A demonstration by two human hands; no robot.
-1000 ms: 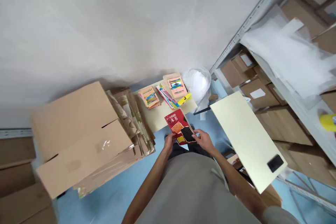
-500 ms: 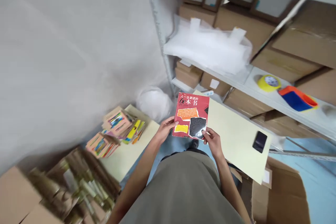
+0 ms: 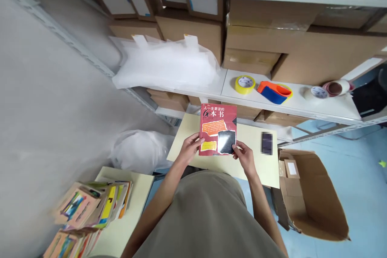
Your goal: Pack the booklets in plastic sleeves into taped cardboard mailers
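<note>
I hold a red book (image 3: pixel 218 128) with orange and yellow patches and a black panel on its cover, upright in front of me. My left hand (image 3: pixel 190 148) grips its lower left edge, fingers closed on it. My right hand (image 3: pixel 243 156) pinches its lower right corner. The book hangs over a cream board (image 3: pixel 250 163) serving as a small table top. A dark phone (image 3: pixel 267 143) lies on that board to the right of the book.
A shelf (image 3: pixel 299 102) ahead holds white foam bags (image 3: pixel 166 66), a yellow tape roll (image 3: pixel 244 84), an orange-blue tape dispenser (image 3: pixel 273 91), more tape rolls (image 3: pixel 329 88) and cardboard boxes. An open carton (image 3: pixel 311 197) stands at the right. Colourful book stacks (image 3: pixel 90 209) lie lower left.
My view has swung right, from the floor cartons and book stacks to the shelf. The red book stayed in both hands and now hangs over the cream board.
</note>
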